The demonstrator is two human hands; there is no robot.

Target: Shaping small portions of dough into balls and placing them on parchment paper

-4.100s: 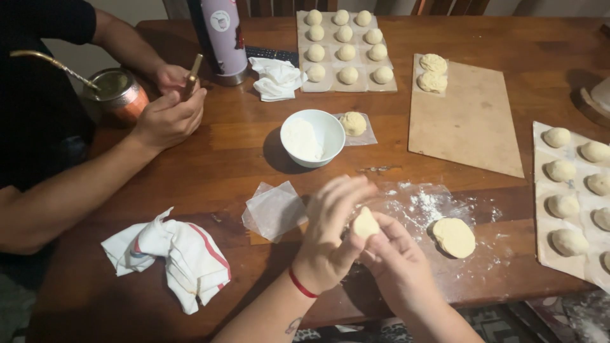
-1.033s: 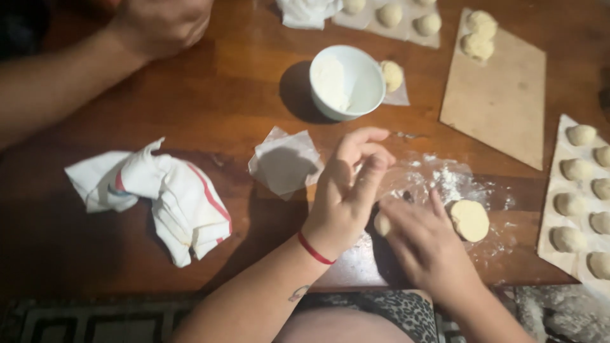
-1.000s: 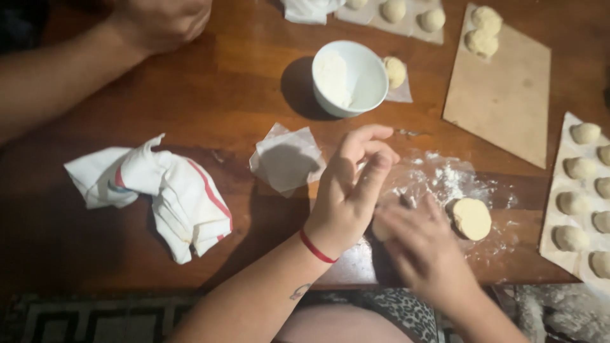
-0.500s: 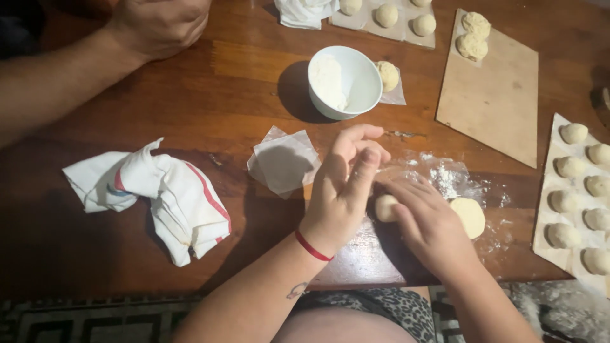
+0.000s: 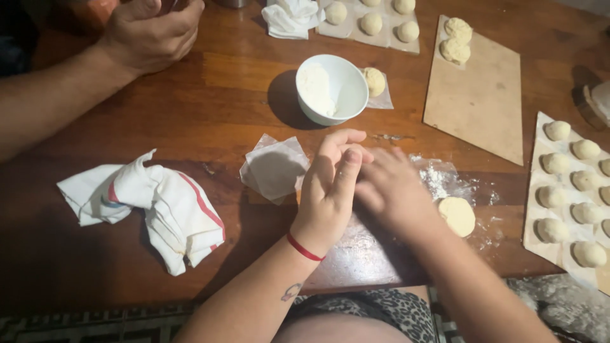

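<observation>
dough piece: can't actually see it right now; whatever sits between the two palms is hidden, so no telling what's in there
left hand (image 5: 330, 190): up on its edge, fingers straight and close together, palm facing the other hand, red band around the wrist
right hand (image 5: 391, 190): pressed up against the left one, a bit blurred, fingers spread flat; can't tell if it's gripping anything
flattened dough disc (image 5: 457, 216): lying just to the right of the right hand, on a floury clear plastic sheet (image 5: 445, 181)
paper squares (image 5: 274, 168): little stack just left of the left hand, flat on the tabletop (image 5: 210, 101)
white bowl (image 5: 332, 89): straight beyond the hands, some flour inside, with one dough ball (image 5: 375, 81) on a bit of plastic touching its right side
wooden board (image 5: 476, 95): beyond and right of the hands, two rough dough lumps on its far end
tray of dough balls (image 5: 575, 190): far right, well apart from the hands, balls in rows
second tray (image 5: 372, 22): far side, past the bowl, more balls on it
striped cloth (image 5: 152, 203): crumpled, well to the left of the left hand
another person's hand (image 5: 149, 35): far left corner, loosely curled, forearm resting on the tabletop
</observation>
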